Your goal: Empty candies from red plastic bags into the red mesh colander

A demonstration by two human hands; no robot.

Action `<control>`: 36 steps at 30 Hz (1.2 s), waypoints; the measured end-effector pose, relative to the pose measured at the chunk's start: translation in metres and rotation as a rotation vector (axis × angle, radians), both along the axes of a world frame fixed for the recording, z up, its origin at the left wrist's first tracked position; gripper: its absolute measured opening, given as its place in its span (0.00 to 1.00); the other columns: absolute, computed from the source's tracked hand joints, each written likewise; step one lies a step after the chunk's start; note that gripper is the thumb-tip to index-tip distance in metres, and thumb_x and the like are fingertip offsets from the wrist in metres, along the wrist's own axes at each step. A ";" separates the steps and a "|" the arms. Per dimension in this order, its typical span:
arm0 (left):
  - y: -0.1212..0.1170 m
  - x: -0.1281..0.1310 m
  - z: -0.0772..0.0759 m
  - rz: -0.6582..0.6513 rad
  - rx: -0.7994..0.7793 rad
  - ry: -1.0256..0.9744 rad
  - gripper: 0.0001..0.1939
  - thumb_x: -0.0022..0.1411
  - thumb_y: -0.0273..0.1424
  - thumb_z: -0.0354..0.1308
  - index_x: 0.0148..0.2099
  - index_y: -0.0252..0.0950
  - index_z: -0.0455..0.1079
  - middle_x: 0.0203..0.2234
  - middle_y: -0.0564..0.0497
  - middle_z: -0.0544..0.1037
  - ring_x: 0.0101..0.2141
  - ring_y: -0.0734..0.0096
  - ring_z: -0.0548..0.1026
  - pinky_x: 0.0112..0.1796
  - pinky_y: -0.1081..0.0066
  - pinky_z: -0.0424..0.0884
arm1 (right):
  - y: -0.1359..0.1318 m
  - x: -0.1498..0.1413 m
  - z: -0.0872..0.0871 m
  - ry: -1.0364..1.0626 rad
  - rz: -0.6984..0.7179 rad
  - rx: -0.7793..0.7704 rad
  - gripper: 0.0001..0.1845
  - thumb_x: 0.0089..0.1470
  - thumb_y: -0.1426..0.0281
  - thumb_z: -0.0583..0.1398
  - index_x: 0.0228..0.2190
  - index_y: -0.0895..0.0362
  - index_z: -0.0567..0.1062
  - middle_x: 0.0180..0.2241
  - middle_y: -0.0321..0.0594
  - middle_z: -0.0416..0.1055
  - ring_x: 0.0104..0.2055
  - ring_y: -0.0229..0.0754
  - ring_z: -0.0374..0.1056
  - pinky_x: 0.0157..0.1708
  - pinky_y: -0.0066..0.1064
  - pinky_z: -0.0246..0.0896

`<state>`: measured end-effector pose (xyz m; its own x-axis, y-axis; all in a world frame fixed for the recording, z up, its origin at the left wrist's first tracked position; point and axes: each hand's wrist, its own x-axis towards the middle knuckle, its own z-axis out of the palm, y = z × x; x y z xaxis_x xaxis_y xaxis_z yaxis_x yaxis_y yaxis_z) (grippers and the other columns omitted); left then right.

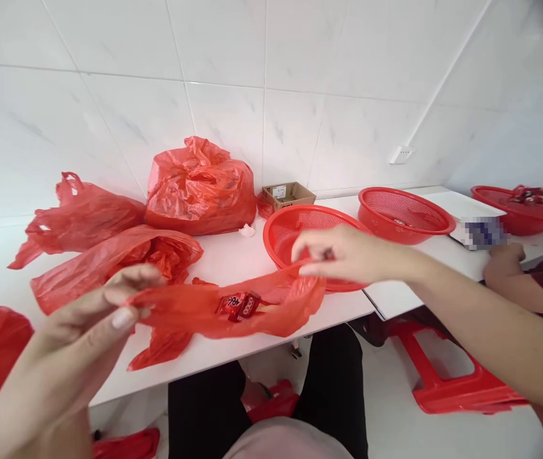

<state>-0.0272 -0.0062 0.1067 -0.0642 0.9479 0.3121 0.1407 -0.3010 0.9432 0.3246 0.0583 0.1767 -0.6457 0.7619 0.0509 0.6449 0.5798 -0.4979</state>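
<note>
White table, red bags, red baskets, cardboard box

This looks like a plain indoor work room for handling goods by hand rather than a home, though the exact trade cannot be told. White marble-pattern wall tiles and a white wall socket plate rise behind a long white surface that carries red plastic bags, red mesh baskets and a small cardboard box. A red plastic stool stands on the pale floor below, and a second person's hand rests at the same surface.
</note>
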 end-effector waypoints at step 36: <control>0.054 0.088 0.039 -0.643 -0.152 0.426 0.05 0.61 0.32 0.59 0.36 0.37 0.74 0.32 0.52 0.77 0.34 0.69 0.74 0.38 0.70 0.71 | -0.009 -0.045 -0.030 0.632 0.168 -0.114 0.12 0.64 0.63 0.56 0.45 0.53 0.75 0.48 0.41 0.71 0.53 0.41 0.66 0.55 0.38 0.60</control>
